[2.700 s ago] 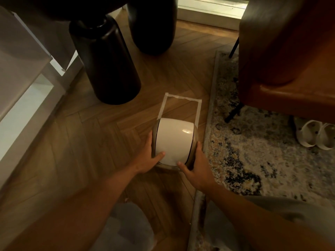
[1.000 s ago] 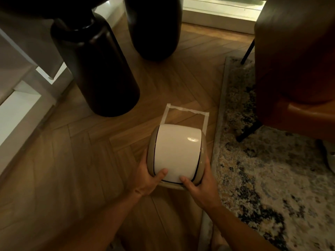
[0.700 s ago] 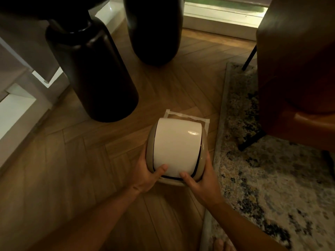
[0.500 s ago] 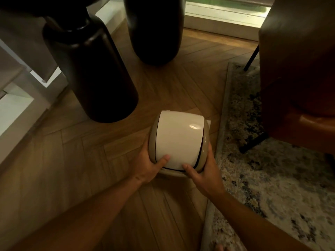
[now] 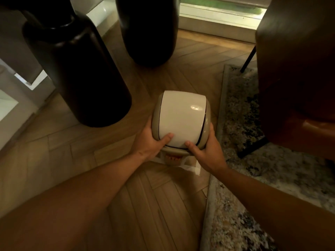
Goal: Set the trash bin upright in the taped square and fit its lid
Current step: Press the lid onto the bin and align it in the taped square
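A small beige trash bin stands upright on the wooden floor, seen from above, with its white swing lid (image 5: 181,116) on top in a beige rim. A strip of the bin body (image 5: 173,158) shows below the lid. My left hand (image 5: 151,142) grips the lid's left side, thumb on the white flap. My right hand (image 5: 206,151) grips the right side, thumb on the flap too. Only the near strip of the white taped square (image 5: 189,166) shows; the bin hides the other sides.
Two tall dark vases stand close by, one (image 5: 78,73) to the left of the bin and one (image 5: 148,29) behind it. A patterned rug (image 5: 253,160) runs along the right. A brown leather chair (image 5: 297,73) stands on the rug.
Both hands have carried the bin forward, away from me, over the taped square. The tape's far side, visible earlier, is now hidden under the bin, and the near strip has appeared.
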Available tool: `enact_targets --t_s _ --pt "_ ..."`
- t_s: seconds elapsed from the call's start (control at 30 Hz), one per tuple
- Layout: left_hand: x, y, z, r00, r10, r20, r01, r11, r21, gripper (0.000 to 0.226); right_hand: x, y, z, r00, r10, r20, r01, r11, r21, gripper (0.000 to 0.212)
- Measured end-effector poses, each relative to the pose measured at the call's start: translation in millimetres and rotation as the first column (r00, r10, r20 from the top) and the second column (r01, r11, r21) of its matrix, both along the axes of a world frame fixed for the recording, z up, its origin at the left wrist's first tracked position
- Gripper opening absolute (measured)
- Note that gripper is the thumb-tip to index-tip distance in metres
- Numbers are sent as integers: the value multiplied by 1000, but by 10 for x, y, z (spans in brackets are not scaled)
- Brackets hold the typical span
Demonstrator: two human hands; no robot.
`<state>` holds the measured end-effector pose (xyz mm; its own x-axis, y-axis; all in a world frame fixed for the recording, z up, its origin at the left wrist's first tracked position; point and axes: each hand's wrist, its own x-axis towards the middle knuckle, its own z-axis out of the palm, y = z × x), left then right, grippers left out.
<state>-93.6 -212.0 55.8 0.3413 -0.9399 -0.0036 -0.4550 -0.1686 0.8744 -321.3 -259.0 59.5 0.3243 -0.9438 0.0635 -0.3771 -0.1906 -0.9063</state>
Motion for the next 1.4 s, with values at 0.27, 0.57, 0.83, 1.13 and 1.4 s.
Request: enact_targets --t_s 0.27,0.57,0.83,1.13,1.4 --pt "132 -502 -6 1000 -15 4 15 1000 -12 107 141 -558 -47 998 15 -53 -17 999 -46 108" --pt "352 -1056 2 995 58 80 -51 995 -90 99 402 -1198 -56 996 3 -92 -11 996 -91 109" --pt "478 -1553 58 1000 -25 -17 24 996 -87 101 535 -1622 -55 995 -26 -101 19 997 -71 109" --pt "486 -1750 50 998 -30 -60 29 999 -27 103 546 -1903 -14 991 29 -130 -18 996 84 102" --pt "530 -1799 160 993 -99 -66 106 989 104 107 481 -2072 229 970 154 -186 -112 969 221 101"
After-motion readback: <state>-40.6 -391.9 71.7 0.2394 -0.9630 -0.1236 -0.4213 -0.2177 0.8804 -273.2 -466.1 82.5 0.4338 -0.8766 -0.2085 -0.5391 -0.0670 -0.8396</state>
